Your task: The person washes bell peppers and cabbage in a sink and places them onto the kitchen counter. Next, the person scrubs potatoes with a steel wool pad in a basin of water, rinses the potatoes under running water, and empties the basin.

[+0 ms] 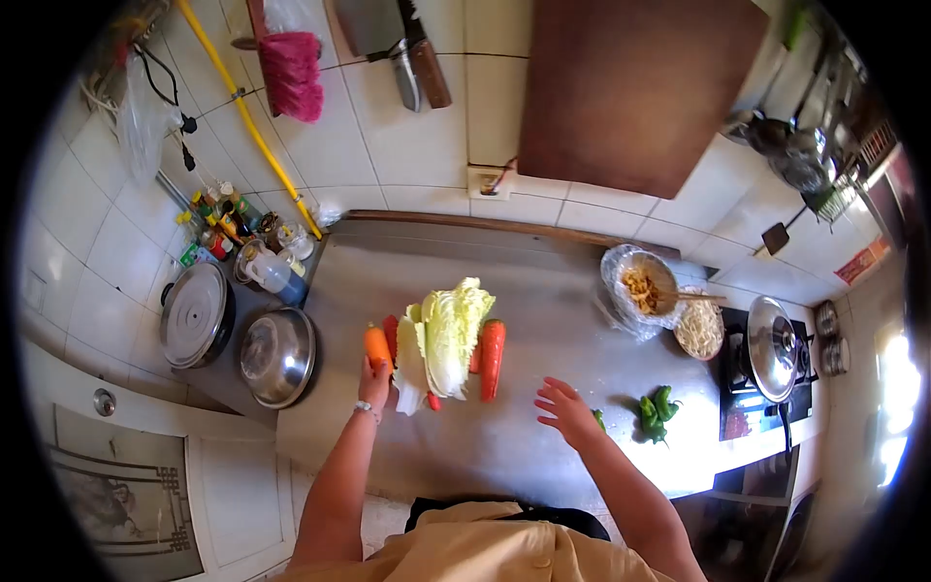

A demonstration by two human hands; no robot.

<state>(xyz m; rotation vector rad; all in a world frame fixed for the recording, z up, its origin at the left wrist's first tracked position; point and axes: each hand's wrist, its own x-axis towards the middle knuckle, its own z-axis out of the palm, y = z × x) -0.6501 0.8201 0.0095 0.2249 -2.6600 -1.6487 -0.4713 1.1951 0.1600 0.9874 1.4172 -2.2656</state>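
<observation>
Cabbage [451, 339] lies on the counter [558, 291], left of peppers [652, 419].

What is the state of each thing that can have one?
Left hand: closed on thick orange carrot
Right hand: open, empty
Pale green leafy cabbage: lying on grey metal counter
Green peppers: lying on counter
Round silver lid: covering black-handled pan
Round black pot: covered by grey lid
Round bowl in clear plastic: uncovered, holding yellow food
Brown rectangular board: hung upright
Black stove: cannot tell whether lit
</observation>
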